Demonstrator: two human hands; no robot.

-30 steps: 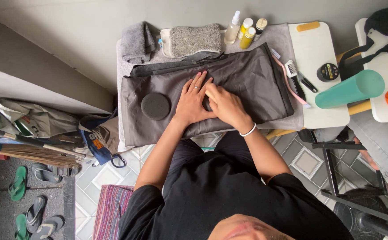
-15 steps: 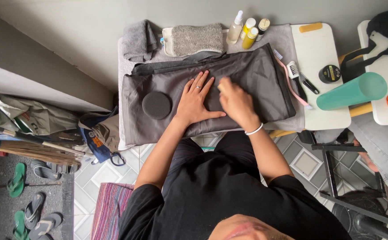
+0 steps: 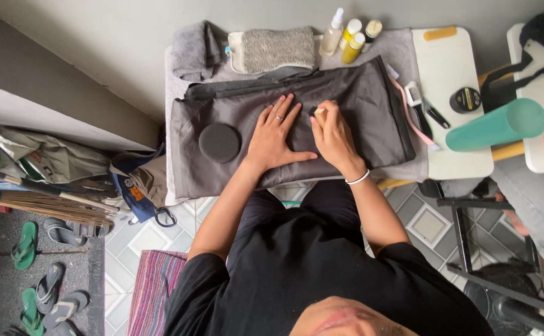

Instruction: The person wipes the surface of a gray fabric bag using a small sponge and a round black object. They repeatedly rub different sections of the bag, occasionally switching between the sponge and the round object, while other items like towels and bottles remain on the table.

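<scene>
The left hand [image 3: 276,134] stayed flat, fingers spread, on the dark grey garment [image 3: 353,106] covering the table. The right hand [image 3: 333,134] had shifted slightly, fingers closed around a small pale tool [image 3: 319,114].

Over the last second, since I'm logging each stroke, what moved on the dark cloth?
The right hand, holding a small pale tool, slid away from the left hand toward the cloth's right side, then eased back a little. The left hand stayed flat on the dark cloth; the round black pad and bottles didn't move.

Teal roll [image 3: 496,124], spray bottles [image 3: 347,37], brush [image 3: 414,94], sandals [image 3: 48,286] on floor.
</scene>
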